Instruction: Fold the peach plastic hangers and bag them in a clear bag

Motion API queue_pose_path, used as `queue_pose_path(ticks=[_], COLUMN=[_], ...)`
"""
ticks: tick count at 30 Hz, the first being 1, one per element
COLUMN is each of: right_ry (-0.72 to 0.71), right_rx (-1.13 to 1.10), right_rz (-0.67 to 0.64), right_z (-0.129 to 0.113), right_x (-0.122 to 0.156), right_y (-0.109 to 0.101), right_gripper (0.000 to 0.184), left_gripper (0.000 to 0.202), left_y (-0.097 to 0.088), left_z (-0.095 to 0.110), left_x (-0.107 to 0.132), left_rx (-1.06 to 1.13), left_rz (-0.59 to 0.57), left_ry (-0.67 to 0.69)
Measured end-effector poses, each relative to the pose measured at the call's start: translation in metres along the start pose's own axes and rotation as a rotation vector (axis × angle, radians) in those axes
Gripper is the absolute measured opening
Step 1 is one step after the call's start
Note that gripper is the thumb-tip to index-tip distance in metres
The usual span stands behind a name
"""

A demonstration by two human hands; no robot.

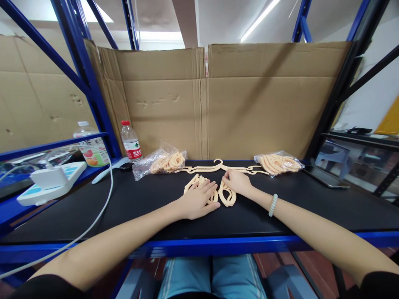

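Note:
On the black shelf top (124,203) lie peach plastic hanger parts. My left hand (198,200) rests flat, fingers stretched out, over one small pile of the parts (193,183). My right hand (237,182) is curled, its fingertips pinching the top of another peach piece (228,197) just right of the left hand. Behind both hands an assembled peach hanger (218,167) lies across the shelf. A pale bead bracelet is on my right wrist.
Two clear bags of peach parts sit at the back, one left (162,162) and one right (278,163). A water bottle (131,142), a drink bottle (90,147), a white power strip (51,182) with cable and a tablet (326,177) flank them. Cardboard (205,99) walls the back.

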State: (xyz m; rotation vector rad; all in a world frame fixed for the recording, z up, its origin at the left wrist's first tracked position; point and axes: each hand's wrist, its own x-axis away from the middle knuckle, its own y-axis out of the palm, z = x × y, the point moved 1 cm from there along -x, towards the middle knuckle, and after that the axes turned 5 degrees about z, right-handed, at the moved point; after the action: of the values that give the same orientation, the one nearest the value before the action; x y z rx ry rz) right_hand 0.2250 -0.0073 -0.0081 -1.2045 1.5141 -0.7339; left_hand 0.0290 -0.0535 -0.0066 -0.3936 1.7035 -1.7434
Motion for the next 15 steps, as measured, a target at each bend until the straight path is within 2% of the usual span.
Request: queue_pose_path(ticks=[11,13,15], right_ry=[-0.037,-0.043,-0.045], right_rx=[0.047,0.043,0.038], right_rz=[0.022,0.025,0.052], right_z=[-0.006,-0.004,0.0], right_x=[0.001,-0.001,-0.004], right_y=[0.004,0.001,-0.002], right_gripper=[0.019,0.02,0.021], left_gripper=[0.069,0.066,0.06], left_y=[-0.003,-0.006,-0.01], left_z=[0.002,0.002,-0.001], left_x=[-0.001,-0.002,-0.004], left_rx=[0.007,0.028,0.05], left_rz=[-0.08,-0.032,0.08], left_ry=[-0.015,-0.004,0.002])
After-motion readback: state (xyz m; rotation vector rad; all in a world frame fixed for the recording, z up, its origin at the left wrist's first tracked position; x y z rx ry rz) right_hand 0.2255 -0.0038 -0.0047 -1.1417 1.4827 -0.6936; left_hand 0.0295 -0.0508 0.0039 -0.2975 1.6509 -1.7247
